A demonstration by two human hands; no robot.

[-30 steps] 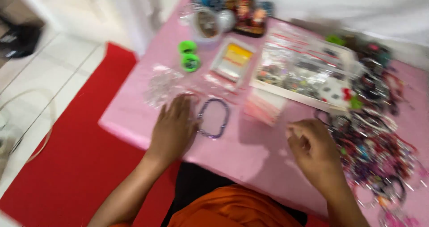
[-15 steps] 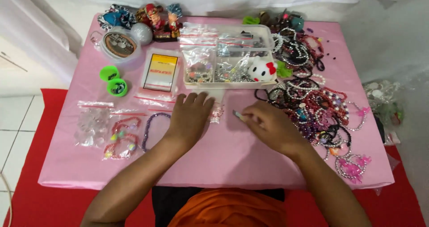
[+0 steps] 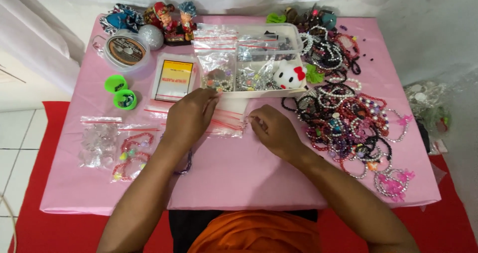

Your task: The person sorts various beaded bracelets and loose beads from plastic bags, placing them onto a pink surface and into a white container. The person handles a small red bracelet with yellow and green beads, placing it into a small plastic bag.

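Note:
My left hand (image 3: 191,116) lies palm down on a stack of small clear zip bags with red strips (image 3: 226,126). Its fingertips curl near the front edge of the clear plastic box (image 3: 296,44), and what they grip is hidden. My right hand (image 3: 271,128) pinches the right edge of the same stack with thumb and forefinger. A dark beaded bracelet (image 3: 185,167) shows partly under my left forearm. The box holds bags of beads and a white cat figure (image 3: 289,76).
A pile of beaded bracelets (image 3: 348,118) fills the right side of the pink table (image 3: 234,183). On the left are bagged bracelets (image 3: 133,153), a clear bag (image 3: 98,143), two green pots (image 3: 120,91), a yellow-labelled pack (image 3: 174,78), a cord spool tub (image 3: 127,50) and dolls (image 3: 172,20).
Both hands have moved forward from the open cloth onto the stack of zip bags. My left hand has left the dark bracelet. The view has swung to centre on the table.

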